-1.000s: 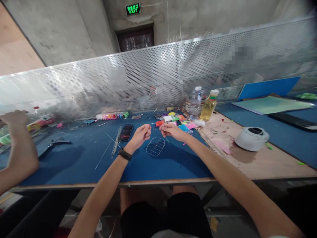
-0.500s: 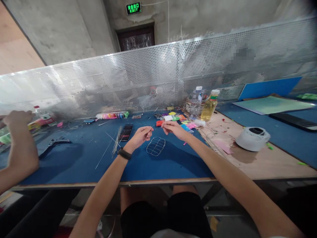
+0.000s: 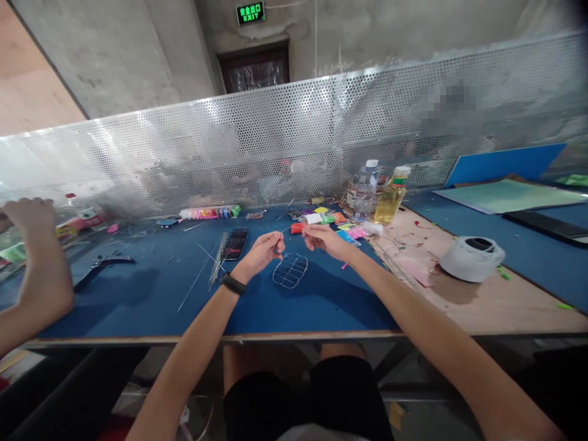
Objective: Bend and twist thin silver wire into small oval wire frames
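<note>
My left hand (image 3: 266,252), with a dark band on its wrist, pinches a thin metal wire (image 3: 287,229) above the table. My right hand (image 3: 325,242) is closed in a pinch at the wire's other end, a short way to the right. The wire is so fine that its full length is hard to follow. Just below and between my hands, an oval wire grid (image 3: 290,272) lies flat on the blue table top (image 3: 294,312). To the left of my left hand are several loose straight wires (image 3: 214,269) and a black phone (image 3: 235,244).
Small coloured packets (image 3: 321,218) lie behind my hands. A clear bottle (image 3: 366,193) and a yellow oil bottle (image 3: 390,196) stand at the back right. A white round container (image 3: 471,259) sits on the wooden board. Another person's arm (image 3: 39,263) rests at the left.
The view has shifted slightly. My hands stay nearly in place, still pinching the wire, with their fingertips a little further apart. The wire grid has not moved on the table.
</note>
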A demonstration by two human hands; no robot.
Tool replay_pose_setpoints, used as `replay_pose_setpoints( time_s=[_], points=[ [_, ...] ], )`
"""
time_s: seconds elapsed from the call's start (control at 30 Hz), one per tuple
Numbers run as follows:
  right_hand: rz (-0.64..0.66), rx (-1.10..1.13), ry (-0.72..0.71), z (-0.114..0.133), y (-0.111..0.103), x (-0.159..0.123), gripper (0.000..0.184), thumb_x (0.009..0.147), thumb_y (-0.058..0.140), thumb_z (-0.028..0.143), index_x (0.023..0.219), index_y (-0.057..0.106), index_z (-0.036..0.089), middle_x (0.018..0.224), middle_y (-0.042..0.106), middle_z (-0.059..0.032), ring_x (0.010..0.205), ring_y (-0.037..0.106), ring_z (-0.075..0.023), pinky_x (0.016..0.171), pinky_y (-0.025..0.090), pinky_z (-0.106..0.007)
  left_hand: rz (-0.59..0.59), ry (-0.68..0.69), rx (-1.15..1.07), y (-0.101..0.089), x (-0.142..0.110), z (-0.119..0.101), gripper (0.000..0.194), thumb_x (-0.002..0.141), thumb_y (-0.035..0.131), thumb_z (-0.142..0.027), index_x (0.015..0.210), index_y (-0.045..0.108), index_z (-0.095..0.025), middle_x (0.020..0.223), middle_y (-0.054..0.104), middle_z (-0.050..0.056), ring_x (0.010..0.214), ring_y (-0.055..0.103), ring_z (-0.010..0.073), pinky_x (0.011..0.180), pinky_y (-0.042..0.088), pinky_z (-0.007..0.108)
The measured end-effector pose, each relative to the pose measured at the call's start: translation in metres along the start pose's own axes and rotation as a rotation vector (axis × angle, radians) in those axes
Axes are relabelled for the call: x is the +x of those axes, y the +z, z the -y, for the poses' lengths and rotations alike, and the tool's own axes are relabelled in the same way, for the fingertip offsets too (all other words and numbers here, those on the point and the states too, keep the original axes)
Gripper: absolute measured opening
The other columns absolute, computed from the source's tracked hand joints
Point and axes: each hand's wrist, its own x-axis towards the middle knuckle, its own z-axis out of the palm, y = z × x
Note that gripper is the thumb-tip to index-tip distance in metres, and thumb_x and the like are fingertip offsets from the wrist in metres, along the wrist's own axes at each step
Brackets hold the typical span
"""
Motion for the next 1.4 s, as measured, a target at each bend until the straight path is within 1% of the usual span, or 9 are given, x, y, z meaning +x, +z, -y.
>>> replay_pose_setpoints(
  time_s=[0.23,0.33,0.53,0.7,0.8,0.93,1.1,1.2,1.4],
  points=[
    [0.165,-0.011,0.097,0.003,0.008,-0.006,0.031,0.087,0.061,0.048,0.078,0.058,0.018,0.061,0.06,-0.0001,0.057,0.053,-0.0112,0.056,0.039,-0.024,-0.097,0.094,-0.144,0.003,0.001,-0.004,0.025,0.082,0.07,-0.035,0.079,0.054,-0.015,0.065,0.038,-0.005,0.059,0.043,0.007,0.054,0.045,0.018],
    [0.169,0.02,0.114,0.001,0.01,-0.006,0.031,0.086,0.062,0.048,0.08,0.058,0.018,0.064,0.061,-0.0002,0.058,0.054,-0.0114,0.058,0.042,-0.025,-0.113,0.098,-0.146,0.006,0.001,-0.005,0.028,0.083,0.069,-0.037,0.075,0.052,-0.016,0.063,0.036,-0.005,0.058,0.042,0.0074,0.053,0.045,0.018],
    [0.146,0.027,0.088,-0.001,0.009,-0.004,0.032,0.088,0.06,0.048,0.078,0.059,0.018,0.063,0.062,-0.0007,0.056,0.054,-0.0111,0.055,0.042,-0.024,-0.095,0.1,-0.033,0.008,0.002,-0.003,0.043,0.086,0.06,-0.052,0.065,0.044,-0.017,0.055,0.03,-0.006,0.053,0.038,0.0086,0.052,0.044,0.02],
    [0.163,0.011,0.138,0.001,0.011,-0.005,0.034,0.088,0.06,0.048,0.072,0.058,0.018,0.061,0.061,0.0002,0.054,0.054,-0.0101,0.054,0.043,-0.023,-0.025,0.049,0.169,0.006,0.002,0.003,0.049,0.088,0.054,-0.056,0.06,0.044,-0.017,0.052,0.037,-0.004,0.05,0.04,0.0085,0.052,0.042,0.022],
    [0.188,0.071,0.206,0.003,0.014,-0.007,0.032,0.084,0.066,0.048,0.078,0.061,0.017,0.06,0.06,0.0016,0.053,0.053,-0.0095,0.053,0.045,-0.023,0.05,-0.041,0.18,0.007,0.0,0.006,0.042,0.087,0.058,-0.052,0.066,0.051,-0.015,0.054,0.041,-0.003,0.05,0.041,0.0084,0.051,0.042,0.022],
    [0.215,0.157,0.24,0.005,0.015,-0.008,0.029,0.084,0.066,0.046,0.086,0.064,0.017,0.059,0.06,0.0016,0.051,0.052,-0.0087,0.053,0.046,-0.022,0.109,-0.117,0.039,0.008,-0.001,0.005,0.031,0.084,0.065,-0.045,0.085,0.058,-0.015,0.057,0.039,-0.005,0.05,0.04,0.0081,0.05,0.042,0.021],
    [0.159,0.315,0.191,0.008,0.009,-0.007,0.023,0.087,0.064,0.042,0.084,0.062,0.019,0.056,0.053,0.0042,0.053,0.051,-0.008,0.051,0.045,-0.02,0.038,-0.042,-0.115,0.005,-0.003,-0.003,0.023,0.084,0.067,-0.036,0.085,0.057,-0.015,0.063,0.036,-0.005,0.054,0.041,0.0071,0.051,0.045,0.02],
    [0.112,0.33,0.16,0.011,0.005,-0.007,0.021,0.086,0.066,0.04,0.085,0.063,0.019,0.056,0.051,0.0052,0.051,0.048,-0.007,0.049,0.044,-0.019,0.016,-0.022,-0.163,0.004,-0.004,-0.008,0.02,0.084,0.067,-0.032,0.088,0.058,-0.015,0.066,0.036,-0.005,0.054,0.04,0.0065,0.052,0.046,0.019],
    [0.172,0.305,0.145,0.011,0.006,-0.01,0.029,0.082,0.071,0.039,0.103,0.066,0.02,0.064,0.061,0.0026,0.053,0.053,-0.0082,0.051,0.049,-0.021,0.027,-0.046,-0.197,0.008,-0.006,-0.01,0.021,0.082,0.069,-0.031,0.09,0.057,-0.015,0.067,0.038,-0.005,0.054,0.039,0.006,0.052,0.046,0.02]
  ],
)
